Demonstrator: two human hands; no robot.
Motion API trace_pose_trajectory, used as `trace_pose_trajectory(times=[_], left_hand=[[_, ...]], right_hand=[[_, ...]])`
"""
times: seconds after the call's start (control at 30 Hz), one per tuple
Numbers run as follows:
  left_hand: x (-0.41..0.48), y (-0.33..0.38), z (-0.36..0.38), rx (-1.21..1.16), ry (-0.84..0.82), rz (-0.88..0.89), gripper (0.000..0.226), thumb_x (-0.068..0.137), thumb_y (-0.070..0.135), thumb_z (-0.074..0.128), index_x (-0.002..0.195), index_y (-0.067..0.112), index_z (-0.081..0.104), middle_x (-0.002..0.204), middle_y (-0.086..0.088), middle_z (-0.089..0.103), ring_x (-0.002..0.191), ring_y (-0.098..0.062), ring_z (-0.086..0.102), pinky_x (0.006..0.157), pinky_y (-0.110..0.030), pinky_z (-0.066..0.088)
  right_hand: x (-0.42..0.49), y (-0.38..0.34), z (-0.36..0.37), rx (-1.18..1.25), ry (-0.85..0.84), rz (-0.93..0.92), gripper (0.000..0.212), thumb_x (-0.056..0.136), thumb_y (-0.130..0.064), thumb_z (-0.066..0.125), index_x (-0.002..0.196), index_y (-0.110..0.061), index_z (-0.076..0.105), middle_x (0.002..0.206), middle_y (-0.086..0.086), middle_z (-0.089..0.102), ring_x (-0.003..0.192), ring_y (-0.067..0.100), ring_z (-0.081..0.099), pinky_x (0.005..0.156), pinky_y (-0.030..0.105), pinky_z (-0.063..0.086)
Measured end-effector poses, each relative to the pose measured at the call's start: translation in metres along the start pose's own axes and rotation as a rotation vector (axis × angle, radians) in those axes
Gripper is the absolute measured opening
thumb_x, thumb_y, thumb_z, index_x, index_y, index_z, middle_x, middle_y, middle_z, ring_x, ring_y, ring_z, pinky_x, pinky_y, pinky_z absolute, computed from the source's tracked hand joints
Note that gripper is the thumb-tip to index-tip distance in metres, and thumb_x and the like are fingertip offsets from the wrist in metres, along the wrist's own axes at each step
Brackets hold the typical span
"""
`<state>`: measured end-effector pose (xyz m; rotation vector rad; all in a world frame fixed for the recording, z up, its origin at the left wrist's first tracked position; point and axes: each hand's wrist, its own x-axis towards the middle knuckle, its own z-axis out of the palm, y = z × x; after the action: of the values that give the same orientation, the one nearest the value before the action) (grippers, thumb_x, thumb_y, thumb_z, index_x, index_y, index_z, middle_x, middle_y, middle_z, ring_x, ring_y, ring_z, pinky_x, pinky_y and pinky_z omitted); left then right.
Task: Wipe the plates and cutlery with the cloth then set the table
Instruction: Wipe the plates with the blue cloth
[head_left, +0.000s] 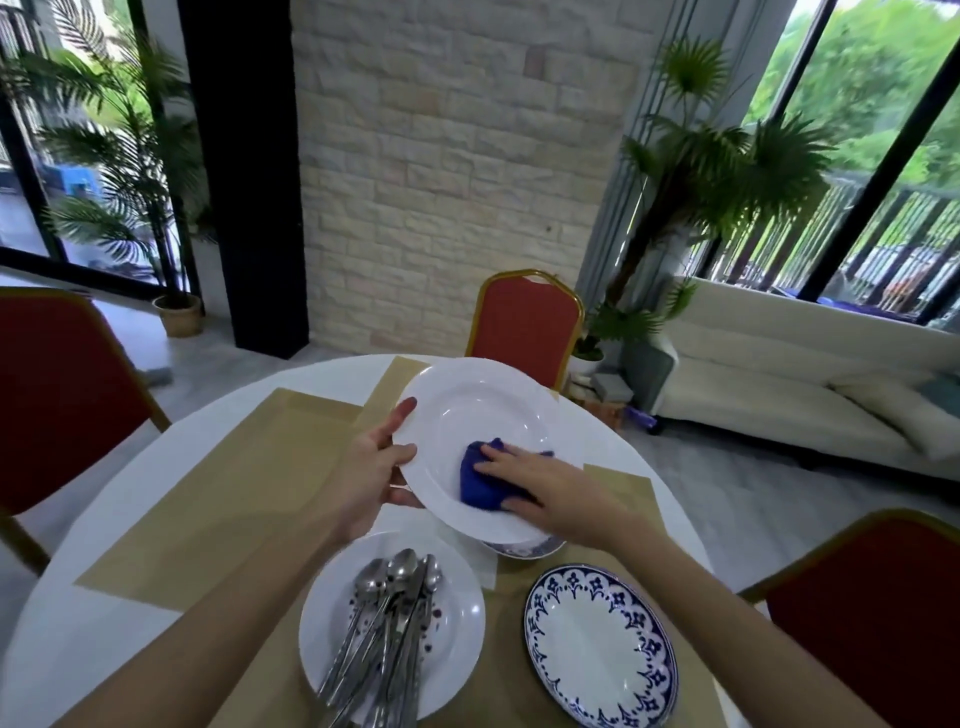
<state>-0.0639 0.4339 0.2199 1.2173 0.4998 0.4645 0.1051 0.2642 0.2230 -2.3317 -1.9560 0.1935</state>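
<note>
step: wiping white plate (478, 410), tilted above the surface | left hand (382, 462) grips its rim | right hand (540, 488) holds blue cloth (480, 483) in its well | we should circle outward, rim steady

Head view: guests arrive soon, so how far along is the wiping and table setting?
Early. Done: only the placemats lie out. In hand: the left hand grips the deep white plate by its rim while the right hand holds the blue cloth inside it. Left: the cutlery sits piled on a second white plate, the blue-patterned plate waits nearby, and no place is set.
</note>
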Motion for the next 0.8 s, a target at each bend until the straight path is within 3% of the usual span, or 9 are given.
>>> trace_pose_trajectory(times=[0.07, 0.17, 0.3, 0.47, 0.57, 0.7, 0.8], left_hand=[[-0.003, 0.000, 0.002, 0.008, -0.027, 0.005, 0.055, 0.095, -0.001, 0.044, 0.140, 0.031, 0.043, 0.095, -0.001, 0.065, 0.056, -0.014, 0.063, 0.050, -0.034, 0.058], [-0.006, -0.003, 0.016, 0.028, -0.087, 0.000, 0.056, 0.095, 0.000, 0.044, 0.140, 0.032, 0.042, 0.094, -0.003, 0.065, 0.058, -0.015, 0.063, 0.052, -0.036, 0.058], [-0.005, -0.005, 0.031, 0.016, -0.122, -0.005, 0.054, 0.096, 0.000, 0.043, 0.139, 0.033, 0.043, 0.097, -0.005, 0.067, 0.063, -0.016, 0.065, 0.050, -0.034, 0.057], [-0.003, -0.001, 0.011, 0.003, -0.021, 0.023, 0.055, 0.095, -0.002, 0.043, 0.140, 0.031, 0.043, 0.100, -0.002, 0.064, 0.063, -0.017, 0.065, 0.052, -0.036, 0.059], [-0.003, 0.000, 0.003, 0.025, -0.011, 0.030, 0.056, 0.095, -0.002, 0.043, 0.139, 0.033, 0.043, 0.092, -0.003, 0.063, 0.057, -0.016, 0.062, 0.052, -0.036, 0.059], [-0.003, -0.006, 0.019, 0.069, -0.116, -0.013, 0.056, 0.095, -0.001, 0.043, 0.140, 0.032, 0.042, 0.088, -0.007, 0.062, 0.061, -0.019, 0.061, 0.055, -0.038, 0.059], [-0.002, -0.007, 0.032, 0.050, -0.152, -0.014, 0.055, 0.095, -0.001, 0.044, 0.139, 0.033, 0.043, 0.089, -0.005, 0.066, 0.062, -0.018, 0.063, 0.054, -0.037, 0.059]], right_hand=[[-0.006, 0.017, -0.007, -0.171, 0.076, 0.114, 0.049, 0.102, -0.036, 0.037, 0.149, -0.036, 0.024, 0.159, -0.013, 0.013, 0.147, 0.010, 0.010, 0.115, 0.027, 0.008], [0.001, 0.029, -0.009, -0.369, 0.230, 0.302, 0.050, 0.102, -0.044, 0.018, 0.151, -0.039, 0.014, 0.161, -0.009, 0.010, 0.148, 0.024, 0.009, 0.117, 0.047, 0.008], [0.013, 0.002, 0.002, -0.150, 0.271, 0.170, 0.050, 0.103, -0.036, 0.031, 0.151, -0.037, 0.017, 0.161, -0.009, 0.011, 0.148, 0.020, 0.007, 0.116, 0.038, 0.011], [-0.004, 0.004, 0.015, -0.100, 0.163, -0.122, 0.048, 0.097, -0.041, 0.034, 0.141, -0.026, 0.047, 0.151, -0.008, 0.038, 0.141, 0.023, 0.032, 0.113, 0.033, 0.026], [-0.011, 0.032, 0.009, -0.213, 0.145, -0.031, 0.043, 0.100, -0.028, 0.044, 0.142, -0.031, 0.043, 0.153, -0.012, 0.033, 0.144, 0.019, 0.027, 0.110, 0.040, 0.033], [0.002, 0.039, -0.001, -0.367, 0.383, 0.285, 0.051, 0.091, -0.020, 0.060, 0.140, -0.028, 0.047, 0.151, -0.001, 0.040, 0.138, 0.031, 0.038, 0.100, 0.049, 0.042], [0.015, 0.020, 0.009, -0.261, 0.437, 0.227, 0.050, 0.098, -0.025, 0.048, 0.146, -0.033, 0.036, 0.156, -0.007, 0.028, 0.144, 0.027, 0.024, 0.107, 0.047, 0.030]])
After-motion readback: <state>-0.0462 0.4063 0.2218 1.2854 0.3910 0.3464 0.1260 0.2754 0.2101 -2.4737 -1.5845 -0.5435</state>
